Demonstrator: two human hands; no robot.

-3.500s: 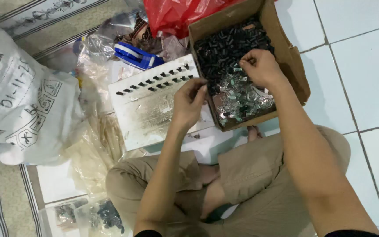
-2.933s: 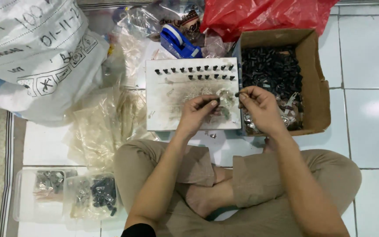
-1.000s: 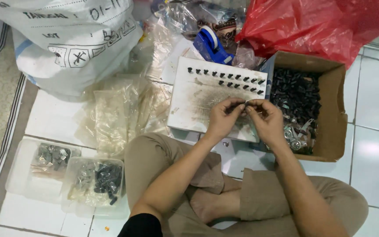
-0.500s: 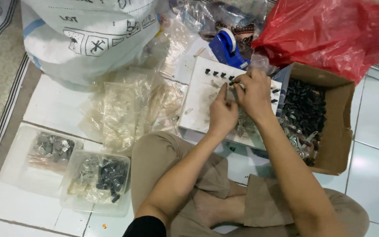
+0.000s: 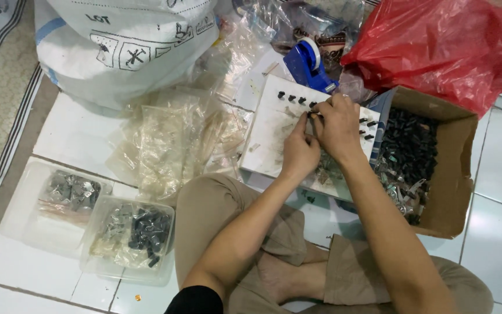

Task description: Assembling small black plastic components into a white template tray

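Sitting cross-legged on the tiled floor [image 5: 495, 232], the person works over a white board [image 5: 268, 145] that leans on the knees, between a big white sack [image 5: 129, 40] at the far left and a brown cardboard box [image 5: 454, 192] full of small dark parts at the right. Both hands meet at the board's upper row of small black pieces [image 5: 294, 99]. The right hand [image 5: 335, 125] covers the middle of that row with its fingers curled narrow; I cannot tell what they pinch. The left hand [image 5: 298, 152] is just beside it, thumb and fingers closed as if steadying something small.

To do this step well, I think the board should stay flat and still. Open room is little: a blue tape dispenser [image 5: 309, 64] stands just behind the board, and clear plastic bags [image 5: 169, 145] crowd the left edge.
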